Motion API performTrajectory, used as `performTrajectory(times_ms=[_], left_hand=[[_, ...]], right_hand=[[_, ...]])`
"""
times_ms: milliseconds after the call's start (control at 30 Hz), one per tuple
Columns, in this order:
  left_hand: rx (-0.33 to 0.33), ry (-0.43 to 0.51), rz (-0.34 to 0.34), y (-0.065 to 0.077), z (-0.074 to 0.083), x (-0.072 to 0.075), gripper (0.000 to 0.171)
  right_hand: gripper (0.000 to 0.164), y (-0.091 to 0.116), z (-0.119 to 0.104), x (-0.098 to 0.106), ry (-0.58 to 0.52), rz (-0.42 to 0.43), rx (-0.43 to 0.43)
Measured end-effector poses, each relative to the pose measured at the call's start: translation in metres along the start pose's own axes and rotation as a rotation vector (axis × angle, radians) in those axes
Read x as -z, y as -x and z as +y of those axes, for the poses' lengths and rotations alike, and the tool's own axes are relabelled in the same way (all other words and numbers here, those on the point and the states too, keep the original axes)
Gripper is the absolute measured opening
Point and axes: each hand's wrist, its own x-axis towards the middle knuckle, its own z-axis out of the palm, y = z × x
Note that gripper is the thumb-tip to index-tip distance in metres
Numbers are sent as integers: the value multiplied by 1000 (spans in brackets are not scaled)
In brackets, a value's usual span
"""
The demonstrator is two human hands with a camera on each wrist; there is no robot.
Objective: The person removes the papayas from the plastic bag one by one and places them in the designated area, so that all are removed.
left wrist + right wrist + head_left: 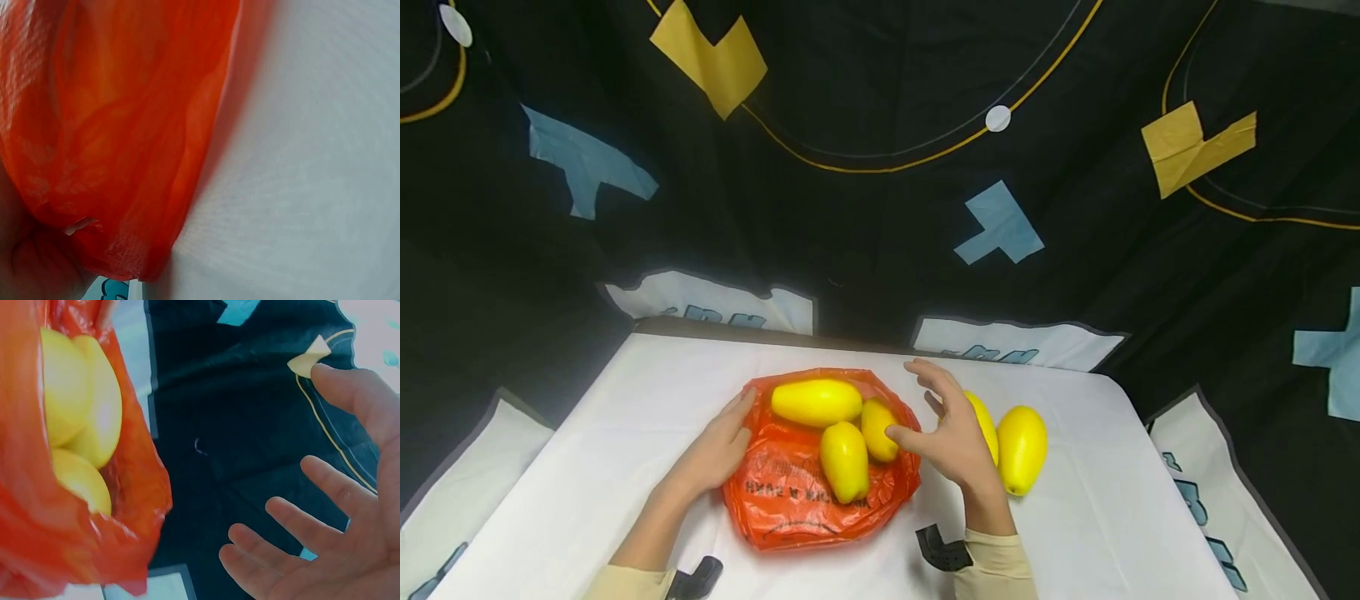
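Note:
An orange-red plastic bag [790, 521] with dark print sits on the white table, its mouth open. Inside it show three smooth, oblong yellow fruits [817, 402], also visible through the bag's mouth in the right wrist view. My left hand [718, 446] holds the bag's left rim; in the left wrist view part of that hand [40, 265] shows against the plastic, its fingertips hidden. Over the bag's right side, my right hand [951, 429] is spread with nothing in its grasp. Two more yellow fruits [1022, 450] lie just right of it, one partly covered by the hand.
The table [1120, 517] wears a white cover. Behind it hangs a black cloth [850, 242] with yellow and light blue shapes. Black wrist straps [943, 550] sit near the cuffs of both beige sleeves.

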Motion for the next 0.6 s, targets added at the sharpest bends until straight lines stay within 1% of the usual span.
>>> performTrajectory(times_ms=[67,300,467,600], left_hand=[[-5,-2,4,0,1,0,58],[-13,-15,14,-1,2,1,58],[-22,-8,20,0,1,0,57],[-19,-8,15,1,1,-1,58]], right_hand=[[71,-2,1,-4,-10,-21,0],[73,-16,40,-26,-9,-75,50],[70,-19,47,-37,15,-121,93],[68,-17,50,-44,26,-173,88]])
